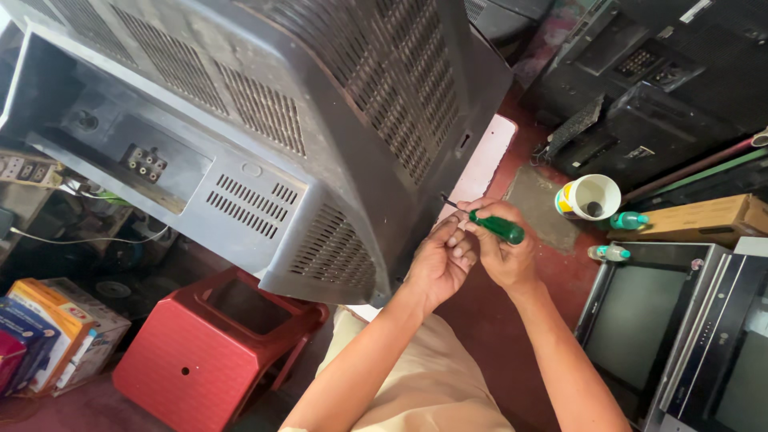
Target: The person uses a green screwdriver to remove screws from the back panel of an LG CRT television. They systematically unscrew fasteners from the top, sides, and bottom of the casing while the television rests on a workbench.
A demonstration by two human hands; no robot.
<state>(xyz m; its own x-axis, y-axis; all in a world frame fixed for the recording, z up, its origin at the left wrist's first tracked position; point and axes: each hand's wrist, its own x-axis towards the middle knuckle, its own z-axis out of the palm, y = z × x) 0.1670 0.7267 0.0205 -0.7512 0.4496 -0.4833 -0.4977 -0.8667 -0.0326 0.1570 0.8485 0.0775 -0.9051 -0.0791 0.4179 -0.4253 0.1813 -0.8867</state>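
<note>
My right hand [506, 254] closed around the green-handled screwdriver [494, 226], its tip at the grey television casing [320, 120], my left hand [440, 260] curled just beside, fingertips steadying the shaft, red stool [200, 352] below

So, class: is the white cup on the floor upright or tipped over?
Tipped. The white cup lies on its side on the red floor, its round open mouth facing the camera. Whether anything is inside, the picture cannot settle.

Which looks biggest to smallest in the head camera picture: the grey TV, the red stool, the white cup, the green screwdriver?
1. Grey TV
2. Red stool
3. White cup and green screwdriver, held in the right hand: too alike to rank.
</note>
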